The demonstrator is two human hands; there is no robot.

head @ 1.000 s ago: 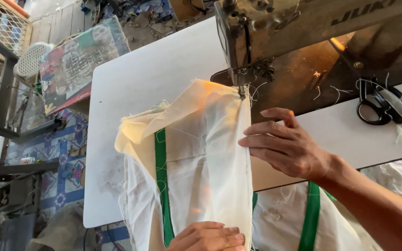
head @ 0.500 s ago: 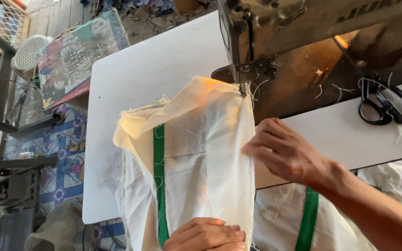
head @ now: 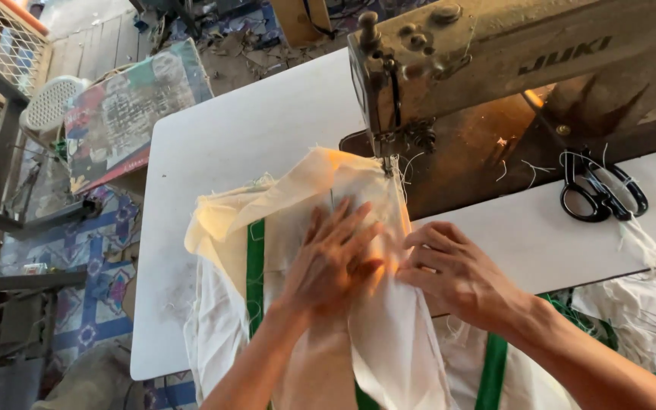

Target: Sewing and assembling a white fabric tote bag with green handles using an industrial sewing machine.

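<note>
Head view, white table (head: 252, 129), patterned floor (head: 77, 304), hands (head: 335, 258) on cloth (head: 313, 190)

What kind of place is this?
Probably a small sewing workshop: an old industrial sewing machine on a white table, black scissors, and both hands flat on cream cloth.

Below you, a white tabletop (head: 252, 129) fills the middle of the view, lit warm from above right. To its left you see a floor of blue patterned tiles (head: 93, 304), a dark metal frame (head: 1, 220), and a white plastic basket (head: 51, 102). A colourful printed board (head: 127, 106) leans at the tabletop's far corner. Wooden planks (head: 104, 42) lie beyond, strewn with scraps.
</note>
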